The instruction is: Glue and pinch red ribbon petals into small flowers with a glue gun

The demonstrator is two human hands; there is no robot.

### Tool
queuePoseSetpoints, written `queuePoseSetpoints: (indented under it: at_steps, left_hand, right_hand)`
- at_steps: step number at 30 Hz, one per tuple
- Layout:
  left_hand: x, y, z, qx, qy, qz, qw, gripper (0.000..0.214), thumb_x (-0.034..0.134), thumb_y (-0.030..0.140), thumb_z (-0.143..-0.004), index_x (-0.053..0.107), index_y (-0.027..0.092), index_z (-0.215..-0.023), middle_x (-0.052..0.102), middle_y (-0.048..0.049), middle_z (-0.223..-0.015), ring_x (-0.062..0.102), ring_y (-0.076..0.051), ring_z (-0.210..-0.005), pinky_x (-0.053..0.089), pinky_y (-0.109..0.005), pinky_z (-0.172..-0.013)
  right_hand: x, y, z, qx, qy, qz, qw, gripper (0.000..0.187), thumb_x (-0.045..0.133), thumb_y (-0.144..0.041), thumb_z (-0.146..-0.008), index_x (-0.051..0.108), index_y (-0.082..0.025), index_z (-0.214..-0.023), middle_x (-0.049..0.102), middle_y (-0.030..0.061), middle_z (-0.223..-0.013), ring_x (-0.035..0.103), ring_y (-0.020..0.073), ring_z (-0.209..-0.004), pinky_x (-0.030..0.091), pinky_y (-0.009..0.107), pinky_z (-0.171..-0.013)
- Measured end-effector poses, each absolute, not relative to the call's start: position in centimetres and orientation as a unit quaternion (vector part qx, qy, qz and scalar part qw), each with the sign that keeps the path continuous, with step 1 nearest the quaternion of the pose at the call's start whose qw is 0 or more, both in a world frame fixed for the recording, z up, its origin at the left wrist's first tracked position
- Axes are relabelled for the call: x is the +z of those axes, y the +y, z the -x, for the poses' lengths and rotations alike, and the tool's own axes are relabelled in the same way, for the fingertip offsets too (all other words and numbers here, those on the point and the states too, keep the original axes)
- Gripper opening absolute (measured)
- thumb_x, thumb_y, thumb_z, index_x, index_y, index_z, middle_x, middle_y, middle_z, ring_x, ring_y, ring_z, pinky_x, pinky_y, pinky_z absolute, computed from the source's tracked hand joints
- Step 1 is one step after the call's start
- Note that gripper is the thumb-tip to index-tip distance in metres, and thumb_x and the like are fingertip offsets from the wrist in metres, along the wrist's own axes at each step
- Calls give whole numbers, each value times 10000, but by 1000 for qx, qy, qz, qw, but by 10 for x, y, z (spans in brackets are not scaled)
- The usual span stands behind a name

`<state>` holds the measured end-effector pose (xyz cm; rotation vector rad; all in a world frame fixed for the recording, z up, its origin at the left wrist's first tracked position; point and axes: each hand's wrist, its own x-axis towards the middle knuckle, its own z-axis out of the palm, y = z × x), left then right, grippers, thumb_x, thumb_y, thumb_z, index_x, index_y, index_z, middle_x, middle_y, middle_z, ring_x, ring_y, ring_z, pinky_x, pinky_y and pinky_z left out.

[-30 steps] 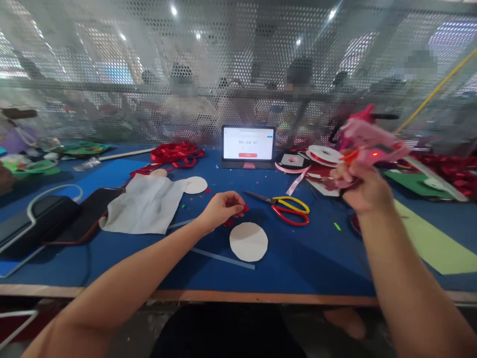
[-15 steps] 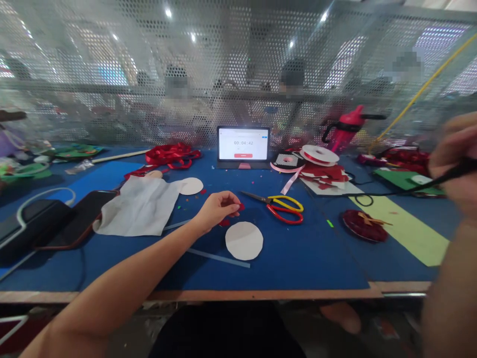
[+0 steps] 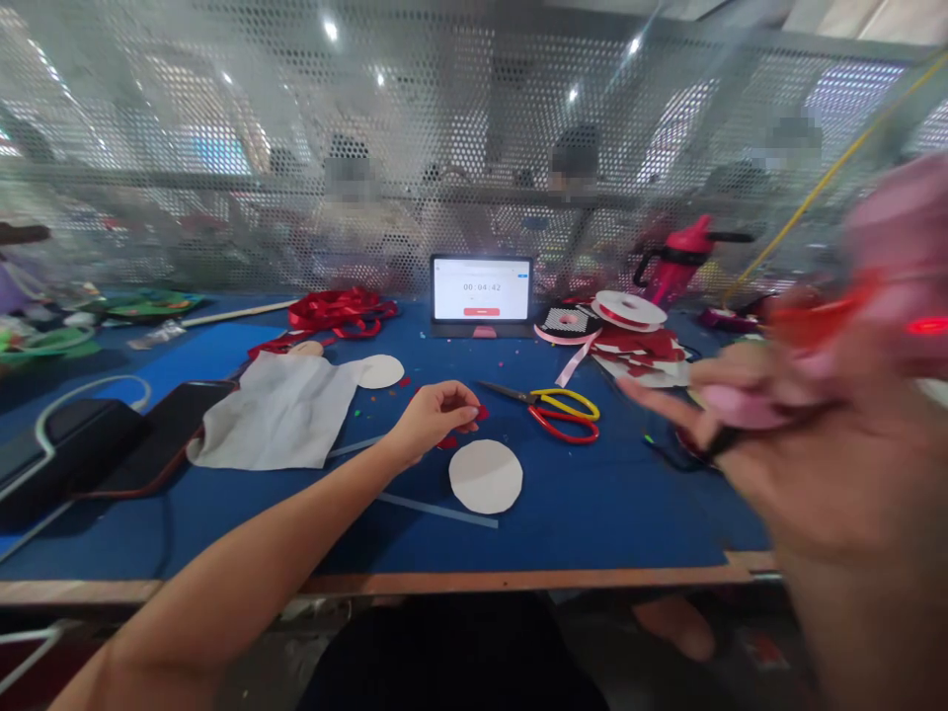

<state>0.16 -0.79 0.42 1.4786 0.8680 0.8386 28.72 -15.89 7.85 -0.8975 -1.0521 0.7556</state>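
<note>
My left hand (image 3: 434, 415) rests on the blue table, its fingers pinched on a small red piece (image 3: 481, 412). Just in front of it lies a white paper disc (image 3: 485, 476). My right hand (image 3: 807, 444) is close to the camera at the right and smeared by motion. It is wrapped round a pink glue gun (image 3: 881, 296) with a red light lit on its side. Red-and-yellow scissors (image 3: 567, 413) lie between the two hands.
A tablet (image 3: 481, 292) showing a timer stands at the back by the perforated metal screen. Red ribbon (image 3: 333, 311), ribbon spools (image 3: 629, 308), a pink bottle (image 3: 681, 262), a white cloth (image 3: 277, 410) and a phone (image 3: 155, 434) lie around. Other people sit behind the screen.
My right hand took the glue gun far out to the right, then brought it back close to the camera. My left hand stayed on the red piece.
</note>
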Motion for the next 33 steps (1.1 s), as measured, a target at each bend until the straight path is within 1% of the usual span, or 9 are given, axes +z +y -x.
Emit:
queuePoseSetpoints:
  at_steps: [3, 6, 10, 14, 17, 20, 22, 27, 33]
  left_hand:
    - [4, -8, -1, 352, 370, -626, 590, 125, 656, 213, -689, 566, 140, -736, 643, -11, -686, 611, -96, -605, 476, -223, -609]
    - [4, -8, 0, 347, 369, -622, 597, 135, 661, 227, -690, 569, 142, -740, 648, -15, -700, 614, -95, -610, 472, -222, -613]
    - [3, -9, 1, 347, 367, -620, 601, 152, 671, 235, -685, 566, 139, -738, 637, -10, -689, 611, -92, -596, 466, -216, -595]
    - [3, -11, 1, 340, 362, -625, 603, 154, 670, 247, -692, 569, 143, -743, 631, -9, -690, 610, -96, -606, 470, -221, -600]
    - [6, -13, 0, 339, 359, -628, 602, 139, 666, 237, -693, 572, 146, -738, 631, -7, -693, 604, -95, -610, 476, -231, -614]
    - [9, -13, 1, 336, 366, -626, 601, 113, 655, 215, -699, 573, 146, -736, 633, -7, -692, 603, -96, -611, 478, -231, -611]
    - [8, -13, 2, 340, 368, -628, 596, 103, 646, 208, -707, 572, 145, -741, 635, -6, -691, 604, -94, -610, 476, -221, -602]
    - [5, -12, 7, 384, 363, -609, 592, 127, 650, 212, -713, 571, 140, -781, 651, -3, -703, 623, -93, -636, 495, -220, -634]
    - [4, -11, 6, 418, 378, -547, 619, 164, 676, 186, -691, 577, 128, -807, 676, -24, -709, 655, -123, -688, 520, -237, -657]
  right_hand:
    - [57, -108, -235, 474, -417, 410, 658, 325, 589, -438, -765, 444, -225, -567, 312, -44, -535, 473, 130, -567, 533, 458, -708]
    - [25, -79, -228, 519, -411, 447, 602, 340, 613, -482, -713, 443, -222, -575, 370, -43, -524, 511, 149, -589, 538, 410, -667]
    - [-3, -60, -238, 553, -376, 447, 594, 247, 658, -444, -675, 539, -230, -707, 427, -58, -532, 537, 136, -594, 533, 350, -660]
    - [-10, -35, -233, 517, -412, 434, 612, 276, 653, -443, -677, 585, -229, -837, 467, -62, -515, 552, 137, -580, 517, 333, -679]
    - [-18, -10, -231, 439, -462, 442, 631, 249, 641, -429, -680, 589, -211, -788, 490, -55, -486, 546, 133, -554, 491, 309, -695]
    - [-26, 9, -235, 409, -466, 458, 637, 226, 638, -415, -676, 566, -206, -724, 488, -54, -467, 531, 124, -526, 478, 291, -684]
    - [-27, 14, -238, 407, -457, 462, 641, 229, 628, -420, -682, 550, -207, -715, 485, -57, -472, 528, 119, -518, 480, 291, -684]
    - [-13, -1, -231, 439, -494, 423, 620, 262, 615, -441, -711, 553, -210, -819, 498, -63, -499, 534, 122, -520, 506, 311, -655]
    - [-10, -29, -223, 498, -571, 355, 548, 202, 583, -379, -789, 581, -186, -845, 397, -83, -382, 428, 102, -415, 460, 257, -513]
